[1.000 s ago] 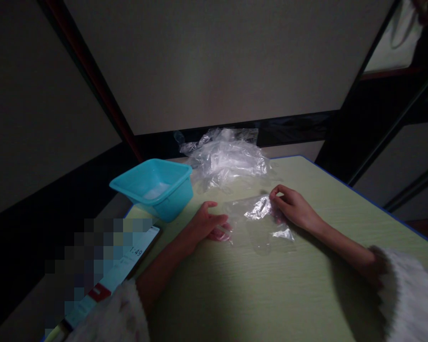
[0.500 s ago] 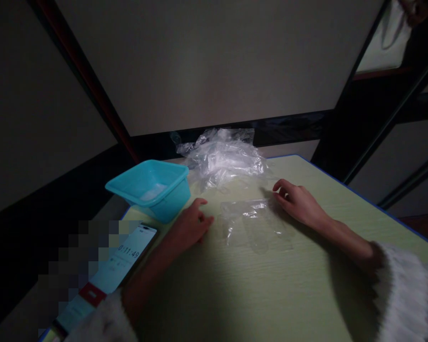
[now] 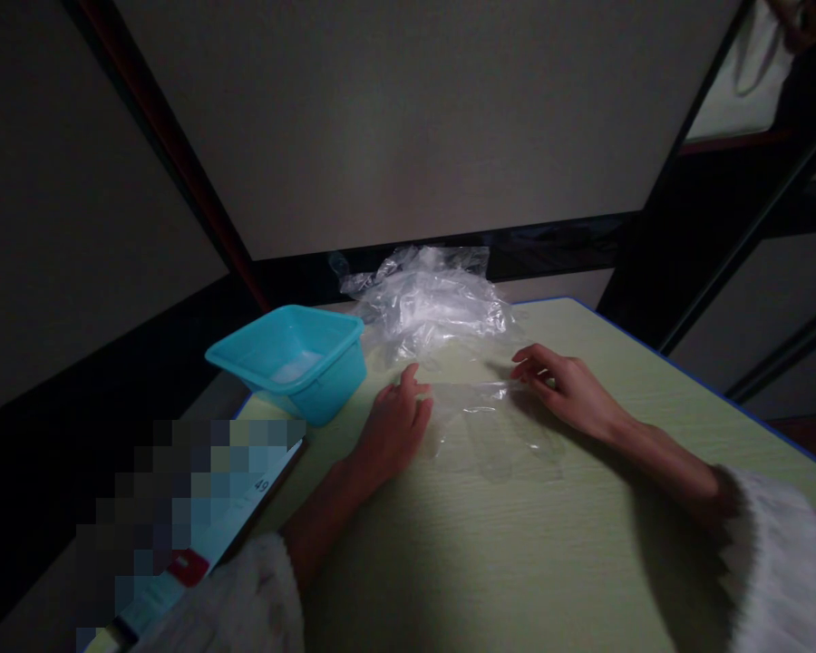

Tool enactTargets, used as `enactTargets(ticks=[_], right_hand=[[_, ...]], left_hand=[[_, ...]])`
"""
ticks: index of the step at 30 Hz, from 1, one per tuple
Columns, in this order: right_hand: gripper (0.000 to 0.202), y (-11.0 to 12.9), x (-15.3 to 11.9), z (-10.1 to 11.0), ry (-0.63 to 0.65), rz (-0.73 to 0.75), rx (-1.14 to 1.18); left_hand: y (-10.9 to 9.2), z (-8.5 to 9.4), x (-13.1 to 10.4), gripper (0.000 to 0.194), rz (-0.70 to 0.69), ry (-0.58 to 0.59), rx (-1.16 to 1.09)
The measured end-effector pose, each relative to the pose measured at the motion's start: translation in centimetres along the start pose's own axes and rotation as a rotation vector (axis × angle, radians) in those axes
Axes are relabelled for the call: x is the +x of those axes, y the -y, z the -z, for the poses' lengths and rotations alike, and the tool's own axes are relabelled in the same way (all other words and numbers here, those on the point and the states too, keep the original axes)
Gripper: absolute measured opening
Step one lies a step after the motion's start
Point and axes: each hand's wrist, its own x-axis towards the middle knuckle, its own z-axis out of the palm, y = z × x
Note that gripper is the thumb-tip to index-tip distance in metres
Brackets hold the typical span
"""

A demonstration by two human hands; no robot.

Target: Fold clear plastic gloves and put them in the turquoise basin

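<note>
clear plastic bag (image 3: 493, 426) flat on the green table (image 3: 490, 562) | head view: left hand (image 3: 391, 426) open, palm down on its left edge | right hand (image 3: 564, 385) fingers loosely spread, touching its far corner, gripping nothing | looks like flattening step, next wants an even press

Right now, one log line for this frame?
left hand: flat on clear plastic bag | right hand: fingertips on bag | teal basin: beside

The left hand (image 3: 394, 426) slid forward onto the near edge of the clear plastic sheet (image 3: 490, 426), which flattened out beside the right hand (image 3: 561, 385).
</note>
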Motion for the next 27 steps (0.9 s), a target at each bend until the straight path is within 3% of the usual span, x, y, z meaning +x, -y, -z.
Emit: enactTargets(ticks=[3, 6, 8, 10, 12, 15, 19, 27], right_hand=[[0.015, 0.3, 0.0, 0.4, 0.053, 0.044, -0.041], [0.013, 0.8, -0.1, 1.0, 0.135, 0.207, -0.055], [0.026, 0.9, -0.3, 1.3, 0.210, 0.315, -0.031], [0.052, 0.5, -0.5, 1.4, 0.290, 0.361, -0.020], [0.077, -0.2, -0.7, 1.3, 0.369, 0.356, -0.041], [0.096, -1.1, -0.9, 0.9, 0.473, 0.338, -0.084], [0.108, -0.8, -1.3, 0.4, 0.572, 0.320, -0.105], [0.119, 2.3, -2.6, -0.7, 0.641, 0.322, -0.170]], left_hand=[[0.3, -0.1, 0.0, 0.047, -0.011, 0.036, 0.044], [0.5, -0.2, -0.1, 0.050, -0.016, 0.085, 0.078], [0.6, -0.2, -0.3, 0.054, -0.018, 0.105, 0.095], [0.7, -0.1, -0.7, 0.060, -0.028, 0.128, 0.137], [0.7, 0.1, -1.1, 0.067, -0.045, 0.173, 0.196], [0.7, 0.4, -1.5, 0.074, -0.057, 0.230, 0.255], [1.0, 0.8, -1.6, 0.079, -0.034, 0.256, 0.293], [1.6, 2.1, -1.4, 0.085, 0.030, 0.335, 0.282]])
